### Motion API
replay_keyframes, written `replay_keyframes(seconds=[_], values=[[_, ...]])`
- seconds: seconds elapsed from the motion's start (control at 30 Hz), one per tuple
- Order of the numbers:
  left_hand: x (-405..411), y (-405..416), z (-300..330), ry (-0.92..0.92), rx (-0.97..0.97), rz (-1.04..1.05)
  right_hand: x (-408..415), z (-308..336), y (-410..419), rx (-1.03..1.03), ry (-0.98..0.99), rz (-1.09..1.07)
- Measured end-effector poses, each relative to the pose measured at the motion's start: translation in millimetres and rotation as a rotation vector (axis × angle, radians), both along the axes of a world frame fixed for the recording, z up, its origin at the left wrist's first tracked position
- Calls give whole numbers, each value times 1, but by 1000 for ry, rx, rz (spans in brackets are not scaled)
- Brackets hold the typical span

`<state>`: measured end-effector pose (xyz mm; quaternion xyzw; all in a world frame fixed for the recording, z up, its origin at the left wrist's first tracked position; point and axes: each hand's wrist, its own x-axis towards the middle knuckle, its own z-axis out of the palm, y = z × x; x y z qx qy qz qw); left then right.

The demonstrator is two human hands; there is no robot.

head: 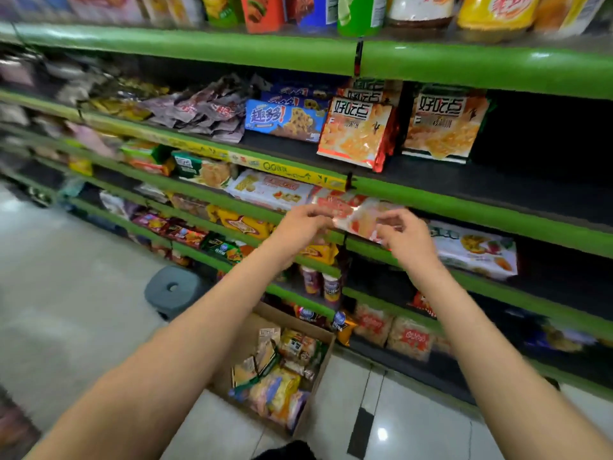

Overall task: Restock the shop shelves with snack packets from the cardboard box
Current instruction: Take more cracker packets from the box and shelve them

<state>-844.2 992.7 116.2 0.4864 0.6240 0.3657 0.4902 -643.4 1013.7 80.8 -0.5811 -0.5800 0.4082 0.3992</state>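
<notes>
Green-edged shop shelves (464,207) stacked in tiers over a pale tiled floor (66,293). Fingers (318,215) of the left hand (298,227) curled, pinching the left end of a red and white snack packet (351,214); fingers (391,224) of the right hand (408,237) curled on its right end, exact grip blurred. Packet held at the front lip of the third shelf, between a white biscuit pack (272,189) and another white pack (474,250), not yet set down. Down on the floor, cardboard box (282,370) open and holding many packets. Restocking judged partway: dark gaps on the right side of several shelves. Readable: "好吃点" on orange bags (358,134), "趣多" on a blue box (285,119), "QQ" on a yellow shelf strip (292,169).
</notes>
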Motion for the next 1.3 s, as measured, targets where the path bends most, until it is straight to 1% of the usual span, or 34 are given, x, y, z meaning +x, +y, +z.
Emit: replay_keyframes(seconds=[0.07, 0.13, 0.23, 0.33, 0.47, 0.67, 0.77, 0.87, 0.93, 1.07, 1.13, 1.23, 1.3], values=[[-41, -16, -19, -10, -107, 12, -21, -24, -7, -81, -27, 93], [-86, -35, -45, 8, -179, 67, -46, -50, -13, -173, -69, 169], [-153, -63, -89, 1, -287, 227, -91, -91, -20, -315, -126, 271], [-218, -91, -141, -91, -404, 383, -150, -135, -27, -402, -195, 356], [-295, -113, -207, -103, -512, 517, -239, -192, -34, -566, -233, 388], [-388, -104, -332, -229, -721, 569, -348, -306, -36, -801, -301, 356], [-409, -103, -392, -250, -864, 546, -374, -365, -35, -925, -341, 336], [-415, -101, -461, -270, -965, 467, -378, -426, -32, -1042, -349, 276], [-413, -98, -509, -269, -1022, 455, -376, -472, -31, -1131, -379, 240], [-410, -88, -612, -242, -1121, 536, -371, -571, -34, -1216, -518, 315], [-409, -81, -664, -171, -1139, 500, -367, -621, -34, -1214, -574, 374], [-409, -70, -738, 15, -1115, 324, -366, -689, -21, -1120, -678, 497], [-406, -60, -783, 137, -1076, 193, -369, -729, -7, -1035, -736, 505]])
